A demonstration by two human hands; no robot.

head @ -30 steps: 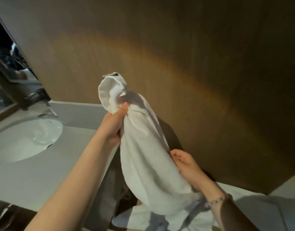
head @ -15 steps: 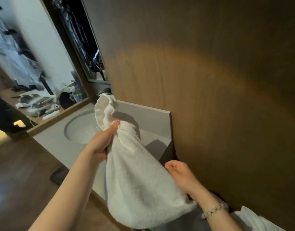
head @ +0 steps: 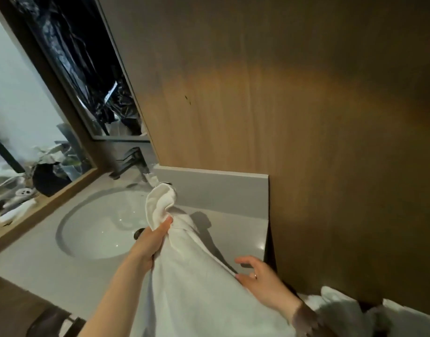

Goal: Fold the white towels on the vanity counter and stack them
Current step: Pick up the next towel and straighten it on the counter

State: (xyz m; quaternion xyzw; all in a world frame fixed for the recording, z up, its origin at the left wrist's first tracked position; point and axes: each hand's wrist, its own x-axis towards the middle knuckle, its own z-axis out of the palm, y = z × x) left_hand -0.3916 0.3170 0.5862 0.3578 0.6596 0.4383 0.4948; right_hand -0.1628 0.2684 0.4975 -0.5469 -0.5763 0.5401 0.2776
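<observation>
White towel (head: 197, 288) hangs bunched above counter (head: 245, 229), just right of sink (head: 94, 227), long axis top-left to bottom; left hand (head: 153, 242) fisted round its top end, right hand (head: 260, 278) loose-fingered at its right edge, pinch unclear; right nearer bare counter

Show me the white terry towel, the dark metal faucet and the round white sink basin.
white terry towel (head: 192, 288), head view, hanging middle
dark metal faucet (head: 132, 162), head view, spout body
round white sink basin (head: 99, 228), head view, bare inner bowl
</observation>
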